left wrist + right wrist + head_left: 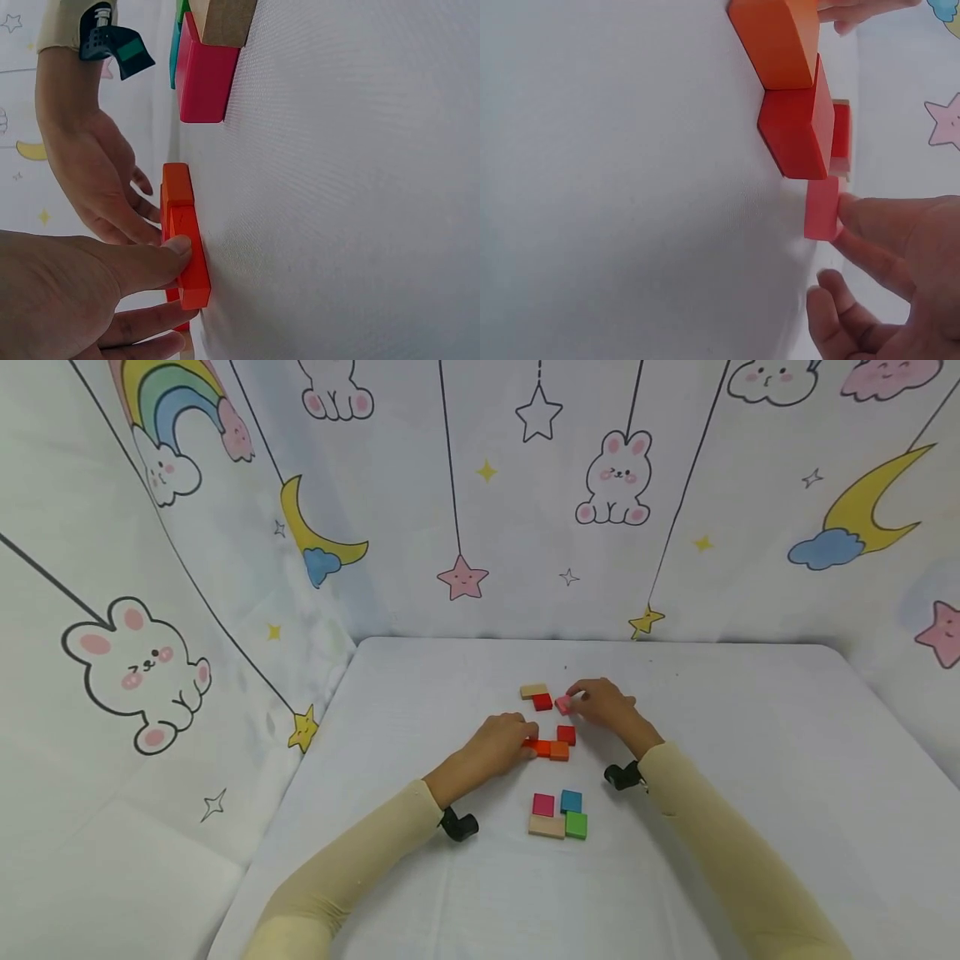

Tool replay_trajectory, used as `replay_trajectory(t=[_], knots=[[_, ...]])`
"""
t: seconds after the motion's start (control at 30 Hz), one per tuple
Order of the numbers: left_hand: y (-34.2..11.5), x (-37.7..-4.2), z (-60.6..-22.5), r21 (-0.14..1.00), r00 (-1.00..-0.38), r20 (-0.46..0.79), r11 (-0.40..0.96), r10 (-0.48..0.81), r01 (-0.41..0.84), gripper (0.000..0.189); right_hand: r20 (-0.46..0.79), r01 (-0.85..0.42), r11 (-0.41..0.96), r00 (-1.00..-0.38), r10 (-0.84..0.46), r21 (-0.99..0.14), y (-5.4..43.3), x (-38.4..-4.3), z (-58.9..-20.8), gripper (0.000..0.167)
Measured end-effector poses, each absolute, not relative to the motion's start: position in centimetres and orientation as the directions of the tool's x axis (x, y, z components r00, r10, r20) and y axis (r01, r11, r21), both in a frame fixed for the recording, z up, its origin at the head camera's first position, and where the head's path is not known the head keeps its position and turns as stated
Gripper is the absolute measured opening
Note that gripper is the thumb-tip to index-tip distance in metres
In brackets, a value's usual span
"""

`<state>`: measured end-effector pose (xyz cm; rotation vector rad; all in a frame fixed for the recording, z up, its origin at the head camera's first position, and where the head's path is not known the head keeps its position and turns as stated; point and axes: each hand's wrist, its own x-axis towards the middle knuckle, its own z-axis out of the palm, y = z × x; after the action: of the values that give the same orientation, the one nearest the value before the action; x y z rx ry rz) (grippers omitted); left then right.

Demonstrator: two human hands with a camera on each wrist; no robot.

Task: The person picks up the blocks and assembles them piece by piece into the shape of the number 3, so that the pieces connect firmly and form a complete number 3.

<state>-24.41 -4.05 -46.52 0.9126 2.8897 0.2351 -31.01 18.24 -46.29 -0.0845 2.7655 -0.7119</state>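
My left hand (497, 743) pinches a flat orange-red oblong block (193, 262), its thumb on the near side. The block's end meets an orange square block (559, 751), and behind that lies a red square block (566, 735). Farther back on the table, my right hand (604, 703) pinches a small pink block (822, 210) between thumb and fingers, its other fingers loosely bent. Just left of the pink block lie another red block (542, 702) and a pale wooden block (534, 691), edges together. Left fingers hide part of the oblong block in the head view.
Nearer on the white table (420, 902), a cluster holds a magenta block (543, 805), a blue block (572, 802), a green block (576, 825) and a plain wooden oblong (547, 827). A patterned cloth backdrop (405, 527) rises behind the table and on its left.
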Motion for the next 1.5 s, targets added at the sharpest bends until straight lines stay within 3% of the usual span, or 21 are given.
replay_trajectory(t=[0.63, 1.07, 1.5], knots=[[-3.9, -24.4, -46.6, 0.167, -0.811, -0.043, 0.805, 0.583, 0.569, 0.027, -0.302, -0.051, 0.896, -0.932, -0.202, -0.441, 18.6, -29.3, -45.9, 0.043], [-4.2, -24.2, -46.4, 0.159, -0.799, -0.015, 0.79, 0.602, 0.592, 0.024, -0.236, -0.055, 0.891, -0.955, -0.179, -0.451, 17.4, -30.0, -45.5, 0.04], [-4.5, -24.2, -46.4, 0.155, -0.797, 0.003, 0.787, 0.605, 0.598, 0.026, -0.158, -0.142, 0.936, -0.967, -0.201, -0.322, 13.0, -31.3, -46.3, 0.024]])
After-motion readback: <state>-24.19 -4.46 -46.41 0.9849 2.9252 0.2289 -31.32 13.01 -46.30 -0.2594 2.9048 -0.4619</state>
